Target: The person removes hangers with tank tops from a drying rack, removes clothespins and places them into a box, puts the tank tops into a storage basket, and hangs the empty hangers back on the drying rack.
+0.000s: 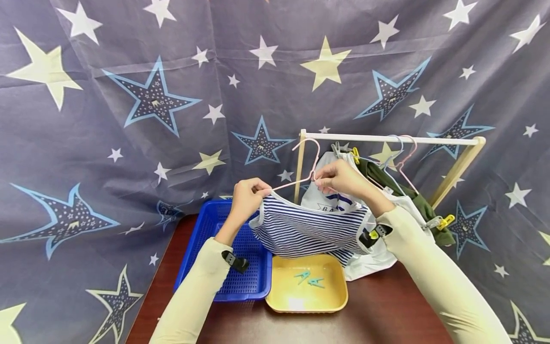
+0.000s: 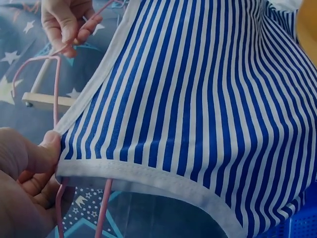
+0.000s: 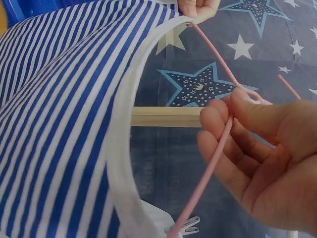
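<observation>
A blue-and-white striped sleeveless top [image 1: 296,224] with white edging hangs from a pink clothes hanger [image 1: 318,154] held up in front of the rack. My left hand [image 1: 248,195] pinches the top's shoulder strap between thumb and fingers. In the left wrist view, the hanger's end [image 2: 104,213] pokes out through the armhole beside that hand. My right hand [image 1: 343,180] grips the hanger just below its hook. In the right wrist view, the hanger's other arm [image 3: 204,181] slopes from my fingers to the top's neckline.
Below are a blue perforated basket [image 1: 253,282] and a yellow tray [image 1: 301,303] holding two teal clips [image 1: 315,282]. Behind stands a rack with a white rail [image 1: 343,137], bearing a green garment [image 1: 429,212] and white garments on hangers. Yellow clips [image 1: 447,221] grip the clothes.
</observation>
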Demonstrator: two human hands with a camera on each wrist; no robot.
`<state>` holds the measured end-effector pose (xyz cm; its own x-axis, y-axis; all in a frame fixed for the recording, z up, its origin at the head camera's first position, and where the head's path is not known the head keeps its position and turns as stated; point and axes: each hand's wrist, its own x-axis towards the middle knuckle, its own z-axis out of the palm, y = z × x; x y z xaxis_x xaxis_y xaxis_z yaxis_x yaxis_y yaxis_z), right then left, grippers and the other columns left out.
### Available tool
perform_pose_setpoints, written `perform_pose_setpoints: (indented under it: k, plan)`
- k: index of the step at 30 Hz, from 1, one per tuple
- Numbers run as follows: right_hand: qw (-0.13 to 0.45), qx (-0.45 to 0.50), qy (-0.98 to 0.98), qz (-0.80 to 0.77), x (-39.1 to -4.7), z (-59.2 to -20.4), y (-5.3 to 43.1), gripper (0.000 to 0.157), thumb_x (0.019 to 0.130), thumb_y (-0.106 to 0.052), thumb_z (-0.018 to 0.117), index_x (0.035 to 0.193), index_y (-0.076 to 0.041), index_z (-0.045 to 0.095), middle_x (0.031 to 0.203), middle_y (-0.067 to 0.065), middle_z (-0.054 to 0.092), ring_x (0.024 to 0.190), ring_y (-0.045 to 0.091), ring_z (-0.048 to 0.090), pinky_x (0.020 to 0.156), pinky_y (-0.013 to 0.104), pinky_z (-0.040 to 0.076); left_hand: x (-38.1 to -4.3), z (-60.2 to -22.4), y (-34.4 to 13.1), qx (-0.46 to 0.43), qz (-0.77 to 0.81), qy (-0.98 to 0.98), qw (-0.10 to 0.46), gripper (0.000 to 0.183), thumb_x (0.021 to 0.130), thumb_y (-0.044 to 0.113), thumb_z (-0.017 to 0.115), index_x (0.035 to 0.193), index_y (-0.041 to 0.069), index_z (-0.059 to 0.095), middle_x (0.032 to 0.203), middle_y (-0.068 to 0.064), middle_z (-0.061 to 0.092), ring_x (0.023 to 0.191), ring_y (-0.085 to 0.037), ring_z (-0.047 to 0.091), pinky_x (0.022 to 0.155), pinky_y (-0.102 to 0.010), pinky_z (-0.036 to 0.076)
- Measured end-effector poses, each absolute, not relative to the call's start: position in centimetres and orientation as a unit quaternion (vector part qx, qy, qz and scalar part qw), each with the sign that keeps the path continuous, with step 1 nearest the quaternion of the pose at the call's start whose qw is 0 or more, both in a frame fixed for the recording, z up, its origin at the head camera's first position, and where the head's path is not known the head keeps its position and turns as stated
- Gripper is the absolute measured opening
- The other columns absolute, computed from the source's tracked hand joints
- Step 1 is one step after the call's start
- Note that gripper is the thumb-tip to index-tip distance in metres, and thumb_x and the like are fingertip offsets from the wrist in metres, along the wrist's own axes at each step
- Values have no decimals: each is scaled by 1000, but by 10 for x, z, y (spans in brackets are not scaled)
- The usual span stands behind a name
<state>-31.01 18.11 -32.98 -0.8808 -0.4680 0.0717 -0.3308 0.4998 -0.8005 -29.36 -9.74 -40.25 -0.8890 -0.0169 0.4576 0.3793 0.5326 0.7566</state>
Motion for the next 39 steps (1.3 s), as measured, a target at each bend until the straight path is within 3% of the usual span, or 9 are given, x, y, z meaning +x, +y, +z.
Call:
perform_pose_setpoints:
  k: [4,8,22,27,31,39]
  plan:
    - [80,-245,861,-438,-310,-332,180,11,94,-3,70,94,8,72,74,14,72,62,17,66,58,28,56,-291,-402,-97,-119,-467,-853,202,6,85,4,80,80,7,78,69,-9,72,57,-11,55,55,-22,42]
    - [77,-248,861,-437,-311,-335,179,15,93,-3,71,87,10,71,72,12,72,59,12,66,56,26,55,-289,-399,-97,-131,-462,-854,199,5,84,4,81,80,6,78,70,-9,73,58,-11,56,55,-22,43]
    - [85,-213,859,-457,-311,-337,174,17,93,-1,70,93,16,70,73,15,74,57,7,65,58,25,58,-290,-402,-104,-114,-446,-865,200,4,84,6,81,81,8,79,75,-9,75,62,-17,61,58,-24,44]
    - [83,-205,860,-460,-310,-336,171,15,93,-1,71,95,14,72,72,11,74,59,9,67,60,26,59,-290,-402,-108,-84,-428,-874,212,4,86,11,80,82,11,79,75,-7,75,67,-23,66,62,-32,47]
    - [85,-194,849,-484,-311,-337,176,16,92,3,69,95,19,69,71,6,71,62,10,67,63,26,61,-292,-404,-118,-55,-405,-885,224,5,88,15,78,84,12,78,75,-6,75,68,-25,65,65,-37,47]
    - [60,-198,856,-473,-312,-338,191,15,92,4,69,93,19,70,74,9,71,63,10,66,62,25,60,-296,-405,-138,-64,-426,-877,214,6,88,12,79,87,6,78,79,-12,75,66,-23,62,63,-29,44]
